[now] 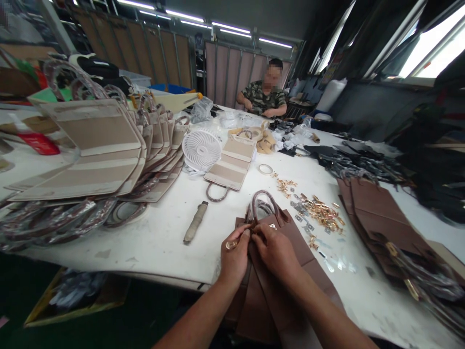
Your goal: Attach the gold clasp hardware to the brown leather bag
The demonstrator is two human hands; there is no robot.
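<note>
A brown leather handbag (290, 242) with plastic-wrapped handles (265, 203) lies at the near edge of the white table (163, 232). Both my hands work at its top. My left hand (234, 257) is closed, pinching a small gold metal fitting (231, 245) against the bag. My right hand (274, 247) is closed on the bag's top edge near the gold clasp (272, 226).
Loose gold fittings (319, 213) lie to the right of the bag. A stack of brown bags (385, 228) lies at right, beige bags (105, 150) at left. A wrapped tool (195, 223), a white fan (201, 149) and a beige bag (232, 165) sit mid-table. Another person (263, 94) sits at the far end.
</note>
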